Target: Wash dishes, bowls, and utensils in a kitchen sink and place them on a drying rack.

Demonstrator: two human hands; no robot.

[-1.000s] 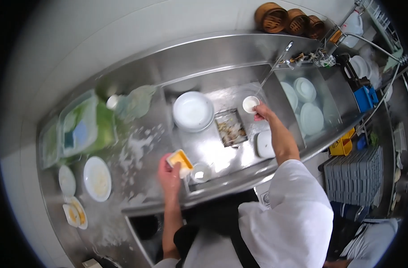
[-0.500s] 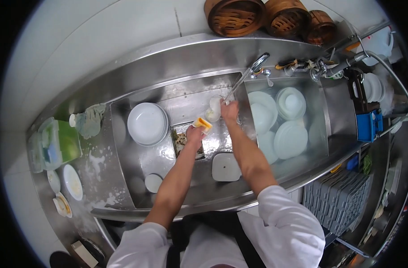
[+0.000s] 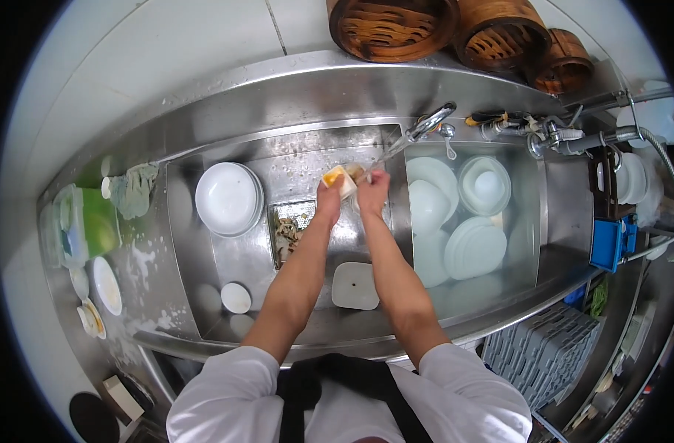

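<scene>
Dish (image 3: 336,177) in left grip (image 3: 328,199) — much nearer right grip (image 3: 372,192) than a second ago.

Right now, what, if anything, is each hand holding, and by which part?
The left hand holds a yellow-stained white dish by its near side. Whether the right hand holds anything is too blurred to tell.

Left head-worn fisheye: close above sink (image 3: 237,260), facing down past forearms (image 3: 296,286).
</scene>
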